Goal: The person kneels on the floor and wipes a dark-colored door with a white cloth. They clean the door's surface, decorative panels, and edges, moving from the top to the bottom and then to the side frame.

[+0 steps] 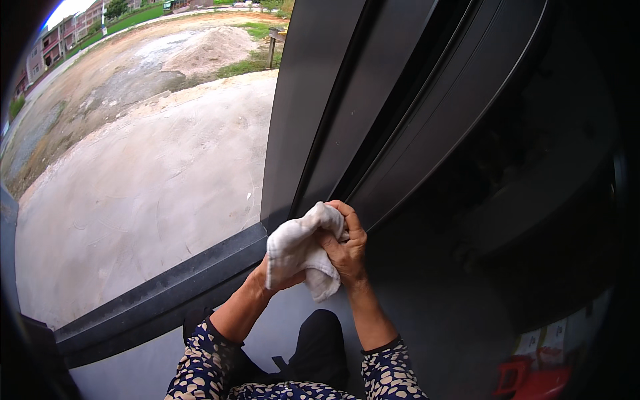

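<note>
A crumpled white cloth (293,247) is bunched between my two hands, in front of the foot of a dark grey door frame (313,120). My right hand (348,243) is closed on the cloth's right side, its fingers curled over the upper edge. My left hand (283,280) is mostly covered by the cloth; only its wrist and lower edge show, so its fingers are hidden. One corner of the cloth hangs down between my wrists. I cannot tell whether the cloth touches the frame behind it.
A dark raised sill (167,283) runs along the doorway's bottom. Beyond it lie pale concrete (147,193) and a sand heap (213,50). Below my hands is my dark-trousered knee (321,340). A red plastic stool (540,383) stands at the lower right, in deep shade.
</note>
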The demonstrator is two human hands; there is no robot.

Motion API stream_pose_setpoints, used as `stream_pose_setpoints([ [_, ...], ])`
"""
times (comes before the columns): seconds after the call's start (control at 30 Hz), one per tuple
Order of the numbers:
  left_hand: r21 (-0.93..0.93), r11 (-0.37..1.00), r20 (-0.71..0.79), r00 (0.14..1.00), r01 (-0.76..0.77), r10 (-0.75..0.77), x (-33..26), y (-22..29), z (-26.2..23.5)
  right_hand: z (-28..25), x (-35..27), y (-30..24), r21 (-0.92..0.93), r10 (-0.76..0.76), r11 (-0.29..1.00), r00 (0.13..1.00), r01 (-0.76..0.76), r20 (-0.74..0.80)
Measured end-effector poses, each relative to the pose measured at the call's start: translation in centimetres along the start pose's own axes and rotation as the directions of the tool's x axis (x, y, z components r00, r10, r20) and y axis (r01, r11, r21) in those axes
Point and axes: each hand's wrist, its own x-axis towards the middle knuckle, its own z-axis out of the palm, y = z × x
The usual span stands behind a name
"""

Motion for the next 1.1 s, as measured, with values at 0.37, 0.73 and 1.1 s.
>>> stream_pose_setpoints([
  [0.37, 0.138, 0.984, -0.319, 0.945, 0.116, -0.067, -3.7, -1.3, 0.2, -1.9, 14.5, -25.8, -0.678, -0.663, -0.73, 0.149, 0.086, 0.733],
  [0.73, 0.141, 0.942, -0.926, 0.377, 0.304, 0.017, -9.6, -3.4, -7.1, -2.2, 8.1, -8.0, -0.6, -0.597, -0.785, 0.451, -0.158, 0.663],
  [1.1, 0.038, 0.936, -0.896, 0.427, 0.349, -0.123, -11.9, -4.9, -7.5, -3.7, -0.9, 2.6, -0.542, -0.272, -0.824, 0.722, 0.168, 0.637],
])
